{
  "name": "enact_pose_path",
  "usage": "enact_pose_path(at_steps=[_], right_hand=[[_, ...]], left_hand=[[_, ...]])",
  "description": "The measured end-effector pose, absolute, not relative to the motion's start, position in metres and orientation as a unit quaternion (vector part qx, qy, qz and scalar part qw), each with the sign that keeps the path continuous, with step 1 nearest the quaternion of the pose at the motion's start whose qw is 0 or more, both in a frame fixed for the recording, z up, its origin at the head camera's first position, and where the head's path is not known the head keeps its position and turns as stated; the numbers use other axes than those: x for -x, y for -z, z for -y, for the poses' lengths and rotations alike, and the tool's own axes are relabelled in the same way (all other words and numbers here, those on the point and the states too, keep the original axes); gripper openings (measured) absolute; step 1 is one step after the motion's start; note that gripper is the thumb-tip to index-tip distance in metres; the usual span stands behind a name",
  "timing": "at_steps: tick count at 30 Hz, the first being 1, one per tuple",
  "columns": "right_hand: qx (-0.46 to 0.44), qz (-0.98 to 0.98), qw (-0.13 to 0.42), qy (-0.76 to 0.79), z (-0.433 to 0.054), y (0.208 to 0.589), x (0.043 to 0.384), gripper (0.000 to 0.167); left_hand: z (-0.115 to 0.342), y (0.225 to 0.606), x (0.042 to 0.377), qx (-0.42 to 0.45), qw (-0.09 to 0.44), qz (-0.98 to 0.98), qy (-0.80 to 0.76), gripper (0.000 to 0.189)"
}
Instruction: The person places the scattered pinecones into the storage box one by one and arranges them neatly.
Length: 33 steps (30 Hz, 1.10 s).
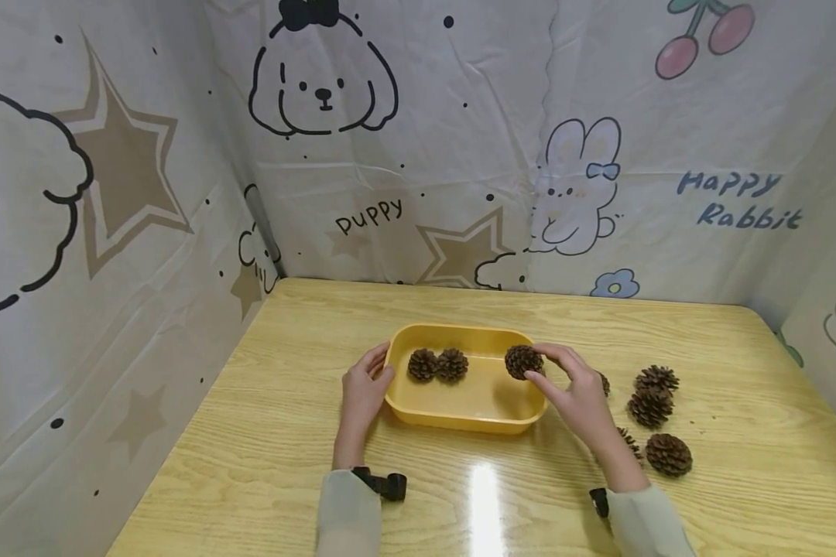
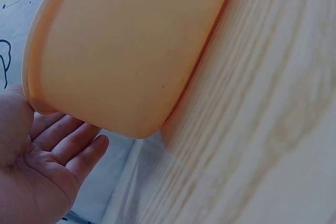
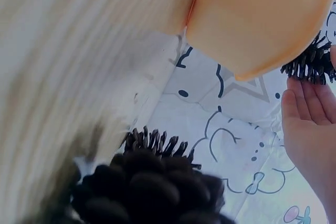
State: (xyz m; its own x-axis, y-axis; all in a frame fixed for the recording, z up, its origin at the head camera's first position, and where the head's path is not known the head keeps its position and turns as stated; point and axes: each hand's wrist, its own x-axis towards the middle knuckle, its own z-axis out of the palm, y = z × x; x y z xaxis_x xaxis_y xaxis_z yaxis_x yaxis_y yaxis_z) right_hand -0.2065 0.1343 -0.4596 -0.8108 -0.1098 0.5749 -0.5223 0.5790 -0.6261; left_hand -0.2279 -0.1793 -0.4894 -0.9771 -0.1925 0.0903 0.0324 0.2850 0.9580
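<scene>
A yellow plastic tub (image 1: 460,424) rests on the table, with two pine cones (image 1: 437,365) side by side in its left half. My left hand (image 1: 365,391) holds the tub by its left end, thumb at the rim and fingers along the outer wall. In the left wrist view, the fingers (image 2: 79,148) lie against the outside of that end. Over the tub's right end, my right hand (image 1: 574,394) pinches another pine cone (image 1: 523,362) between thumb and fingers. The right wrist view shows this cone (image 3: 311,64) beside the rim.
Several more pine cones lie right of the tub, among them a front one (image 1: 669,455) and a pair (image 1: 652,406) farther back; my right hand and forearm partly hide others. A printed cloth (image 1: 460,155) walls the wooden table (image 1: 265,464) at the back and sides.
</scene>
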Motion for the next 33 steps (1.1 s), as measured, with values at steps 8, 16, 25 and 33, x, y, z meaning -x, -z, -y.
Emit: enact_pose_path(at_steps=[8, 16, 25, 33], right_hand=[[-0.186, 0.862, 0.224, -0.415, -0.126, 0.461, 0.214, 0.042], [-0.175, 0.876, 0.187, -0.408, -0.121, 0.461, 0.221, 0.043], [-0.174, 0.878, 0.138, -0.424, -0.114, 0.459, 0.229, 0.043], [-0.182, 0.887, 0.106, -0.412, -0.107, 0.459, 0.236, 0.041]], left_hand=[[0.179, 0.488, 0.227, -0.051, 0.089, 0.795, 0.598, 0.043], [0.178, 0.489, 0.229, -0.049, 0.093, 0.792, 0.602, 0.043], [0.179, 0.49, 0.229, -0.046, 0.093, 0.79, 0.605, 0.044], [0.18, 0.491, 0.228, -0.05, 0.093, 0.793, 0.6, 0.043]])
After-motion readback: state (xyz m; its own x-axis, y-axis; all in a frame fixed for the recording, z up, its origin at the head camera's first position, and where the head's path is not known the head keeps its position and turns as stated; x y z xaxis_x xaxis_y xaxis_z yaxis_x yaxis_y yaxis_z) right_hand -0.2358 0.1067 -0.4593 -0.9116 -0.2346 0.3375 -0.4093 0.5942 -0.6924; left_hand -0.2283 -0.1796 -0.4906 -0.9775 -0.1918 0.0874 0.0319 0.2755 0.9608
